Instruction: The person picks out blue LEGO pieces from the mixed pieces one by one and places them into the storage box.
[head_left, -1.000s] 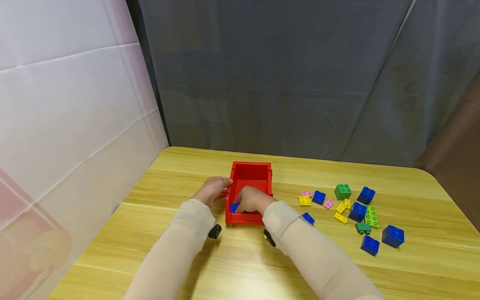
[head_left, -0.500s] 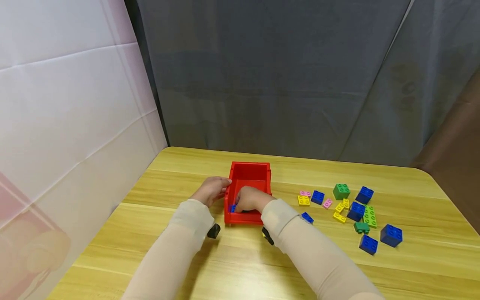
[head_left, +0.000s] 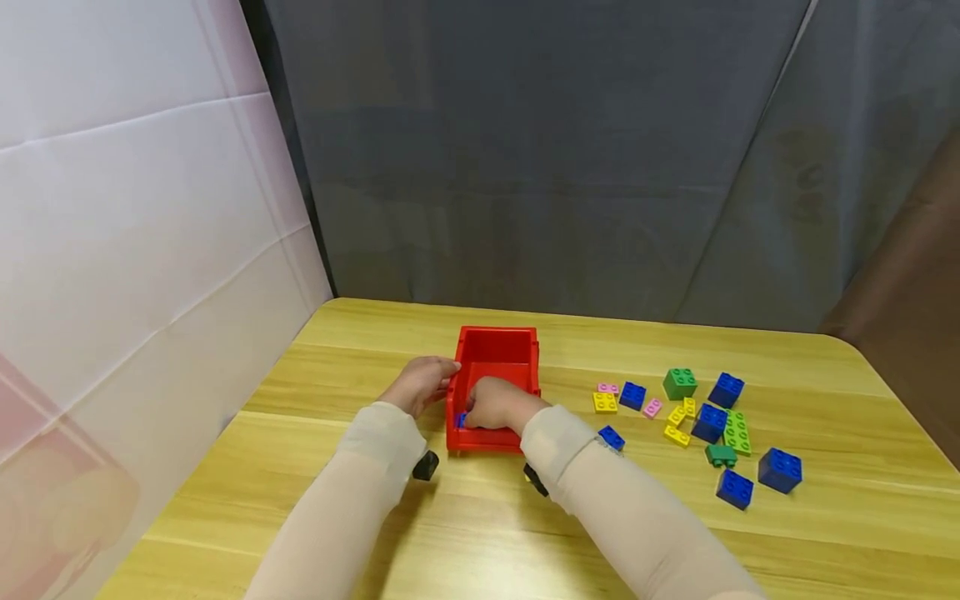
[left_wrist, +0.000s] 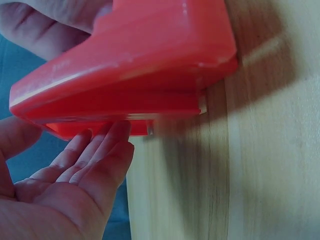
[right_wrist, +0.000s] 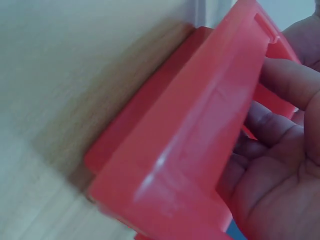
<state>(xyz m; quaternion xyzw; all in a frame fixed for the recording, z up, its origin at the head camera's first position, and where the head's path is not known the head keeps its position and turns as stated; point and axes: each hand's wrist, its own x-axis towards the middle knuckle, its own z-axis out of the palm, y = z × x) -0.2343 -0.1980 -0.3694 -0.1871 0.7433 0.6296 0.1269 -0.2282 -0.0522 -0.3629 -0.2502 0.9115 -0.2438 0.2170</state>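
A red bin (head_left: 497, 340) stands on the table in the head view. My left hand (head_left: 422, 383) is at its left side, thumb on the rim. In the left wrist view the long fingers (left_wrist: 95, 150) lie almost straight against the bin's outer wall. My right hand (head_left: 495, 403) reaches into the front of the bin with bent fingers. They hold a blue toy brick (head_left: 461, 421) near the left front corner, and the hand hides most of it. In the right wrist view the bin wall (right_wrist: 185, 135) covers the brick.
Loose toy bricks lie on the wooden table (head_left: 375, 333) to the right: several blue ones (head_left: 780, 470), green ones (head_left: 679, 383), yellow ones (head_left: 605, 402) and small pink ones (head_left: 652, 408). A dark curtain (head_left: 487, 167) hangs behind, and a white panel (head_left: 165, 208) stands at the left.
The right hand's fingers shift slightly at the blue brick, and less of the brick shows. The left hand stays on the bin. The head view has drifted a little.
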